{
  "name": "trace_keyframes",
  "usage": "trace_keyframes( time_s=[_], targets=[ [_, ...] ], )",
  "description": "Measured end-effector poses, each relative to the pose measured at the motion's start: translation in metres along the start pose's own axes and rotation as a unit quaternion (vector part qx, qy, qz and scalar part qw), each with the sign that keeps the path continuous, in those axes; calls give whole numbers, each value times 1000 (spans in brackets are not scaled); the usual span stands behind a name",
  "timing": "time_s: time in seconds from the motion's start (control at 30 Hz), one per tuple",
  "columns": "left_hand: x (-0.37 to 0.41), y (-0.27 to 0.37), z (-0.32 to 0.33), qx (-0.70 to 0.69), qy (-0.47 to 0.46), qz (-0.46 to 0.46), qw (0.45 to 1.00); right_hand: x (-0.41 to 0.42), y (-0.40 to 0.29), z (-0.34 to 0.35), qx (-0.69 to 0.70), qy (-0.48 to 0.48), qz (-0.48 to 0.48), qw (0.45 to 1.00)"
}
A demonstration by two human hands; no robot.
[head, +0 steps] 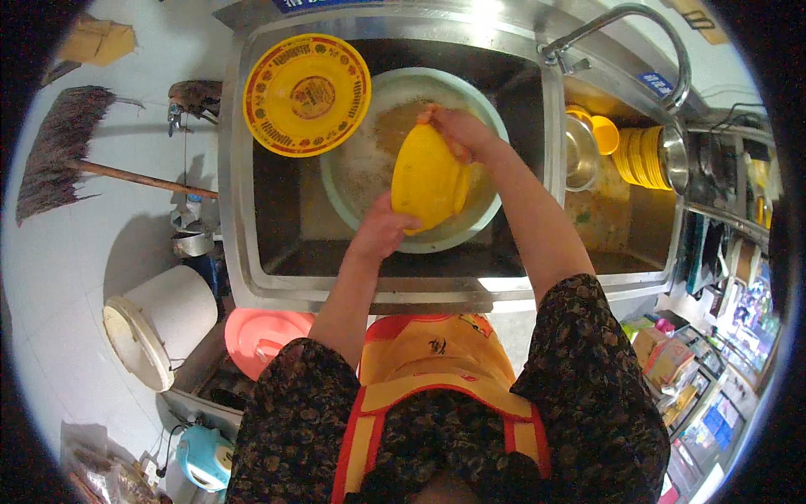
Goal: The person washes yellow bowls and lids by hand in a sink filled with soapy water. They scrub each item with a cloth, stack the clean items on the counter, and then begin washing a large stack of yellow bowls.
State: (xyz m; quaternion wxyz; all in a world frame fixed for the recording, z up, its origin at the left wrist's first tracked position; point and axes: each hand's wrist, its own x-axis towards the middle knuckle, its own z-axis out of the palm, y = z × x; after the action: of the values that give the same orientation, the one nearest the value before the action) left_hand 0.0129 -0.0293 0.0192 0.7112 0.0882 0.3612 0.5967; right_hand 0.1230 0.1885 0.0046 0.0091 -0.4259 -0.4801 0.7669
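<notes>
Both my hands grip a yellow dish (426,179), turned on its edge so its textured underside shows. My left hand (383,228) pinches the near lower rim, while my right hand (465,132) has the far upper rim; some of its fingers are hidden behind the dish. A second yellow edge shows along the right side, and I cannot tell whether it is another dish. Just below is a pale green round basin (337,205) of cloudy, foamy water, set in the left sink bowl (280,239). A yellow plate (308,94) with a red patterned rim lies at the sink's far left corner.
The right sink bowl (648,227) holds a stack of yellow dishes (639,157), a yellow cup (605,135) and a metal bowl (579,154). A curved faucet (677,57) rises behind. To the left are a broom (66,148), white bucket (167,321) and pink plastic lid (261,334).
</notes>
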Motion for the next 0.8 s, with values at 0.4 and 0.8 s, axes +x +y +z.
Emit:
trace_keyframes(
  time_s=[0.4, 0.8],
  targets=[
    [-9, -10, -8, 97, -86, -5, 992, -34, 139, 37, 445, 19, -9, 895],
    [18, 1, -14, -151, 194, 42, 969, 7, 114, -1, -362, 231, -62, 901]
  ],
)
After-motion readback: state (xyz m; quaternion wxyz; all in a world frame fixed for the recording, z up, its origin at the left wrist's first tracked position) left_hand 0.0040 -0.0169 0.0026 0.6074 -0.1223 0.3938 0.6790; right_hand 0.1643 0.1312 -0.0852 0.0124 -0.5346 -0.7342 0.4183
